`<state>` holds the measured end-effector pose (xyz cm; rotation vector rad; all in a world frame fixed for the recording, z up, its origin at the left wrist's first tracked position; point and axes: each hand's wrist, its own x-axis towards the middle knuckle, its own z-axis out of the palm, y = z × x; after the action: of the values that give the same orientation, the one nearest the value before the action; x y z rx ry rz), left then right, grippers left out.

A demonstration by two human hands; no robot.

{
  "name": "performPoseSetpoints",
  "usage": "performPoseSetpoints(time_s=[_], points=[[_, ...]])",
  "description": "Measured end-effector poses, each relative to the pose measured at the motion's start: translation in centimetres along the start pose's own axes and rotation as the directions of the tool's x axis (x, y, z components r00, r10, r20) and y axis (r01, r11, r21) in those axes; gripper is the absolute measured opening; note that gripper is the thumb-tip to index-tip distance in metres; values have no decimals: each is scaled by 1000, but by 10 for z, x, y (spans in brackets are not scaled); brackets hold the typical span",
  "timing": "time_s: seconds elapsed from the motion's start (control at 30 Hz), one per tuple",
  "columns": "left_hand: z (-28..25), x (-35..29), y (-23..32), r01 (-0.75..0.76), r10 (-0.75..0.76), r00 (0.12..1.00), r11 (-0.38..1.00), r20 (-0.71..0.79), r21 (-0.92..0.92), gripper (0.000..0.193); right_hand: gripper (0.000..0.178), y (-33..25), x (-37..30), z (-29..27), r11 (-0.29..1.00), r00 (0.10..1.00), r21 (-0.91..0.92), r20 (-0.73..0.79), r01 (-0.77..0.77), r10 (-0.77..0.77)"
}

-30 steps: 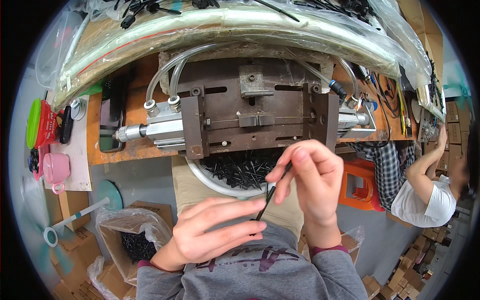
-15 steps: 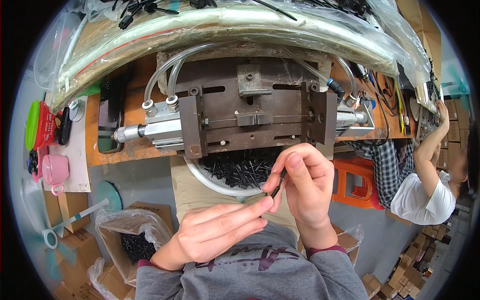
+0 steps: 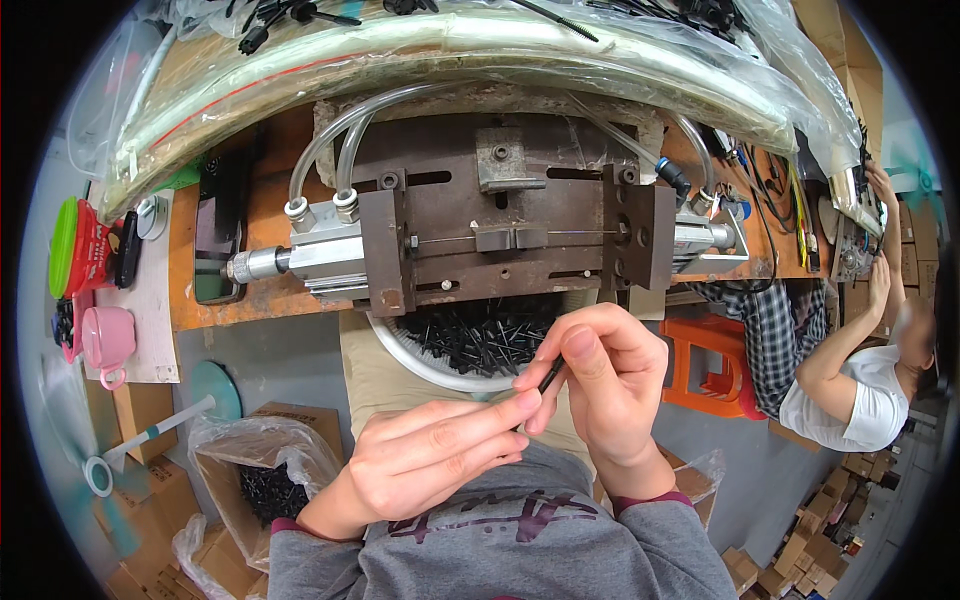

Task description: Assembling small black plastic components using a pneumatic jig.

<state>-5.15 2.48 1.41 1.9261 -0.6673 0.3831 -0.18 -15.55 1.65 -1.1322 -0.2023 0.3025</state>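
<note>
Moved since 1 s ago: both hands, now nearer each other, fingertips meeting; co-worker (image 3: 848, 405) at far R, both arms now up.

Item 1: thin blk. rod (image 3: 550, 374), 1 pc. visible, slanted, mostly hidden by fingers; loc. in front of wearer's chest, above lap, near white round tub (image 3: 425, 373). Whether a 2nd pc. adjoins, can't tell.

Item 2: R hand (image 3: 615, 390), thumb & fingertips pinching rod's upper part.

Item 3: L hand (image 3: 425, 455), fingers extended side by side, tips closed on lower part; dk. bit shows betw. them.

Item 4: tub, w/ many blk. parts (image 3: 475, 335), just below table edge.

Item 5: brn. metal fixture (image 3: 450, 270), on wooden table (image 3: 265, 312), clear tubes (image 3: 320, 155) attached.

Misc.: blk. phone (image 3: 218, 225), L of fixture; pink mug (image 3: 108, 335), far L; orange stool (image 3: 690, 332), R.
</note>
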Motion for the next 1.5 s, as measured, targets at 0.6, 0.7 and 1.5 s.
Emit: performPoseSetpoints(time_s=[0.6, 0.7, 1.5], points=[[0, -3, -2, -2, 1, 1000, 998, 8, 63, 32, 16, 4, 3, -4, 993, 995, 67, 13, -98, 97], [-1, -3, -4, 6, -6, 1000, 1000, 10, 13, 32, 18, 3, 4, -6, 984, 993, 129, 2, -121, 122], [1, -8, -9, 108, -111, 994, 951, 6, -289, 29, 10, 1, 2, -6, 995, 1000, 98, 16, -15, 14]])
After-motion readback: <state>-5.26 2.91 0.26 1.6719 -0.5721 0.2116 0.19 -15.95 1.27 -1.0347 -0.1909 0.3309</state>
